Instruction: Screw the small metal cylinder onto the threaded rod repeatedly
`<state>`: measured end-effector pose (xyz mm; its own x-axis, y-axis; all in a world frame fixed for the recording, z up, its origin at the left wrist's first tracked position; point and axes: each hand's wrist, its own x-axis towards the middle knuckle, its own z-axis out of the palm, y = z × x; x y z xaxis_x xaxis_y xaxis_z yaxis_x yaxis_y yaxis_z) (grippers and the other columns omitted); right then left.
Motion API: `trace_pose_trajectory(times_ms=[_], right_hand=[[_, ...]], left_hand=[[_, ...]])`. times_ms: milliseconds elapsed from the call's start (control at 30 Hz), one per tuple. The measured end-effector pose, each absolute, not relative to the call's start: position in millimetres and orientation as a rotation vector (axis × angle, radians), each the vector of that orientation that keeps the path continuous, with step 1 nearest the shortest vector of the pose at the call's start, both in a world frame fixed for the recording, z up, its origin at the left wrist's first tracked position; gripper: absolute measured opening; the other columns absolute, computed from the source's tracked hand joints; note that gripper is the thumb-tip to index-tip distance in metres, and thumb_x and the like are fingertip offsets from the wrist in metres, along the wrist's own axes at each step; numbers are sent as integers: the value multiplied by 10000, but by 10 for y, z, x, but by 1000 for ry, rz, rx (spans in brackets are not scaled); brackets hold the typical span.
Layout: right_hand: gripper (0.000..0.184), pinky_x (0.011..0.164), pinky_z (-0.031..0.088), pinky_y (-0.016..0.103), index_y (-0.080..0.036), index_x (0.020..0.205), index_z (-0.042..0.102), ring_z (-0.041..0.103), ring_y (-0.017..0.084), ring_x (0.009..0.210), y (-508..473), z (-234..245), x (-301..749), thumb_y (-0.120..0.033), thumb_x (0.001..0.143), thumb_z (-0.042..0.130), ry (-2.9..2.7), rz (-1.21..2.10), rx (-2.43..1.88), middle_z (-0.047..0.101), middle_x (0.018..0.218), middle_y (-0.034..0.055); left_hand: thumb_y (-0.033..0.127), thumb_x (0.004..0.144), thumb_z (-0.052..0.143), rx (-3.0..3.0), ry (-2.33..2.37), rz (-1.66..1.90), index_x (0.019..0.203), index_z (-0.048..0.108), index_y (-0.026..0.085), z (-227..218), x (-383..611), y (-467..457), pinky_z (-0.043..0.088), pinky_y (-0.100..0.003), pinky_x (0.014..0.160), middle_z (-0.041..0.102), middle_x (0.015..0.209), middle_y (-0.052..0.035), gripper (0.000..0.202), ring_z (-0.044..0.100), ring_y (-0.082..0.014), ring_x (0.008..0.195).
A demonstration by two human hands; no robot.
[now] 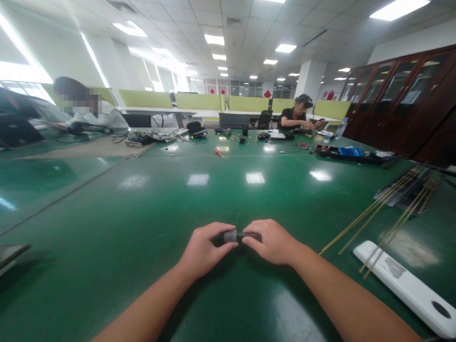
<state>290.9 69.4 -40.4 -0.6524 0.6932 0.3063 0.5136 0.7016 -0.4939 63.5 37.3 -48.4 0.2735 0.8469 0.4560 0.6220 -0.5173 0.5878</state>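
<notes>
Just above the table's near middle, my left hand (204,248) pinches a short grey cylindrical piece (230,236) between thumb and fingers. My right hand (273,242) is closed on a thin dark rod-like piece (251,234), which appears ribbed or threaded. The two pieces lie in one line, end to end; whether they are joined, I cannot tell. Fingers hide part of both. Beneath them is the glossy green tabletop (149,228).
A white elongated case (402,289) and thin yellowish sticks (370,209) lie at right. An orange screwdriver (219,153) is farther back. A black tray (351,154) with blue items stands back right. Co-workers sit at the far left and far right.
</notes>
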Motion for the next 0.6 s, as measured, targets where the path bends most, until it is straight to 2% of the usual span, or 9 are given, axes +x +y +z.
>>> trace_pose_trajectory(times_ms=[600], right_hand=[[187, 736, 427, 272, -184, 957, 715, 623, 166, 805, 702, -393, 2914, -302, 919, 574, -2441, 507, -933, 708, 873, 43]], left_hand=[[305, 791, 749, 2261, 1363, 1097, 1036, 720, 248, -479, 633, 366, 543, -294, 831, 747, 981, -14, 253, 698, -189, 895]])
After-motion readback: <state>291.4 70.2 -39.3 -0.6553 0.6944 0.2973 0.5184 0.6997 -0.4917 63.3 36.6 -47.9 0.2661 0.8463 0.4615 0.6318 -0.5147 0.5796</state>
